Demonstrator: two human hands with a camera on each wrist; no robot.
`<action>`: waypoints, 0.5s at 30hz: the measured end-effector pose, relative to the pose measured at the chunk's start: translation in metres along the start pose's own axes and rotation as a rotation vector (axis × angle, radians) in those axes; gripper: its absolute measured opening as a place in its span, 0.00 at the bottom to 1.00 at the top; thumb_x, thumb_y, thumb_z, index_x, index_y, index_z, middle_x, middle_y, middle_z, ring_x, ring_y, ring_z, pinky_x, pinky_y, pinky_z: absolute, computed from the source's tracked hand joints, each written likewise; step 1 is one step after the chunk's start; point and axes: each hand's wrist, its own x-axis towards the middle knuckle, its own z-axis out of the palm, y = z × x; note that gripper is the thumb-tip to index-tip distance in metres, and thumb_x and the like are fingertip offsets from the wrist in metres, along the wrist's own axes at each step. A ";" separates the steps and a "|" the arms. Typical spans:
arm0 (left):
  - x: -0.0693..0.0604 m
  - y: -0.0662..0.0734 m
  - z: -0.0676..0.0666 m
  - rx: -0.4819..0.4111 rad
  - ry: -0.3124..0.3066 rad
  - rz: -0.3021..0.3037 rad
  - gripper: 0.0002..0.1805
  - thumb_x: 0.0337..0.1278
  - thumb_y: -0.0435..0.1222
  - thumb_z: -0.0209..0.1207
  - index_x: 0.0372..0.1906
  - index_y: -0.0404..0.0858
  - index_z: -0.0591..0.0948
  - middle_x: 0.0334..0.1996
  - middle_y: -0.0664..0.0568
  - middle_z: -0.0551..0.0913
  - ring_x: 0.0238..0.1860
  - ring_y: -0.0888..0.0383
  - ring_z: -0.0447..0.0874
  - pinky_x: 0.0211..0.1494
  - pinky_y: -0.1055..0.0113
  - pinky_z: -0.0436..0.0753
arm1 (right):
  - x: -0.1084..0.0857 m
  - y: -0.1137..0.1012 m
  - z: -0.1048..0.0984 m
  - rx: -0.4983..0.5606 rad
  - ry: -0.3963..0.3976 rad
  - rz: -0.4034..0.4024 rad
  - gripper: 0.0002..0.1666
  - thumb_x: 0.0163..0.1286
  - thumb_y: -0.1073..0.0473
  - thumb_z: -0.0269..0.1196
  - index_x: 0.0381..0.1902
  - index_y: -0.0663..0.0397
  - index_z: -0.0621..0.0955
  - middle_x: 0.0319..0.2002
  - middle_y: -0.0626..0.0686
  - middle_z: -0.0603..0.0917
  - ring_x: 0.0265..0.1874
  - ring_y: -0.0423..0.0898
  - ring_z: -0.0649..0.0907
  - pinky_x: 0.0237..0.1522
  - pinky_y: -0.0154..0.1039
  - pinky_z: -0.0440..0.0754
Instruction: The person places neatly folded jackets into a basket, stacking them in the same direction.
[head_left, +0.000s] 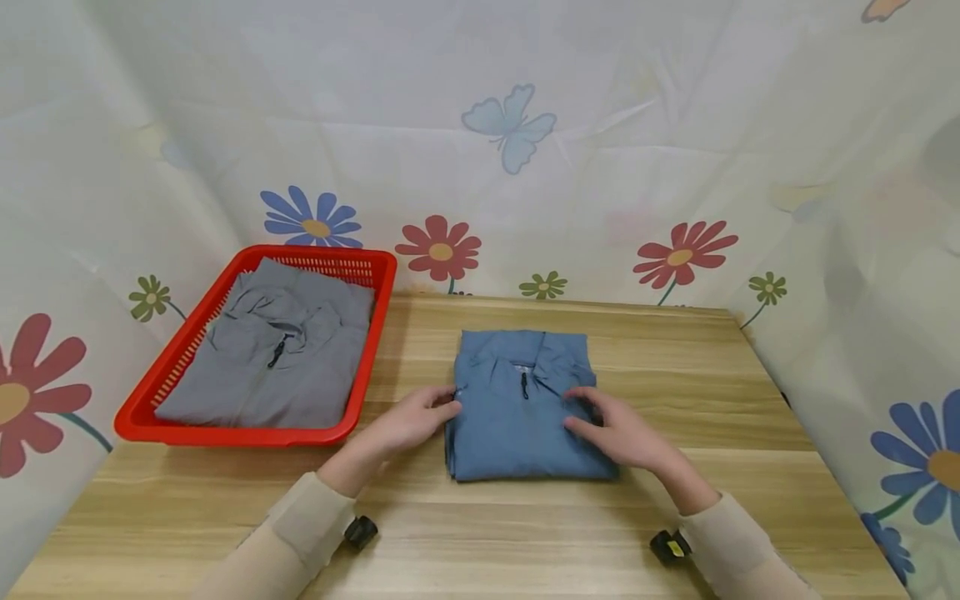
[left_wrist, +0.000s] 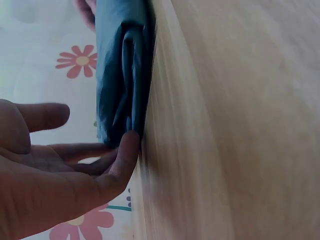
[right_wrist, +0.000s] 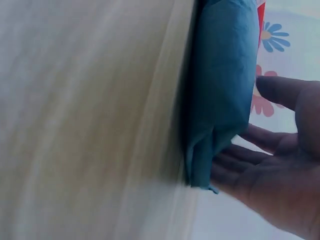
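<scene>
A folded blue zip-collar jacket [head_left: 525, 442] lies flat on the wooden table, its collar and short black zipper pull facing up. My left hand [head_left: 417, 421] is at its left side, and in the left wrist view the fingertips [left_wrist: 129, 145] touch the lower folded layers. On the opposite side, my right hand [head_left: 624, 429] reaches over the jacket's right edge with thumb and fingers spread. In the right wrist view, that hand's fingers [right_wrist: 235, 162] lie against the jacket's side, partly hidden behind it. Neither hand's fingers are curled round the fabric.
To the left stands a red plastic basket [head_left: 365, 367] with slotted walls, holding a folded grey jacket [head_left: 300, 392]. The wooden table [head_left: 675, 367] meets a flower-printed cloth [head_left: 585, 192] at the back and both sides.
</scene>
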 end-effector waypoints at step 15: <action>0.007 0.001 -0.002 0.041 0.084 -0.030 0.28 0.78 0.38 0.51 0.71 0.22 0.69 0.70 0.32 0.70 0.73 0.39 0.65 0.74 0.47 0.64 | -0.006 0.009 -0.017 0.295 0.213 0.276 0.33 0.80 0.56 0.58 0.70 0.77 0.65 0.63 0.74 0.74 0.59 0.64 0.78 0.55 0.48 0.82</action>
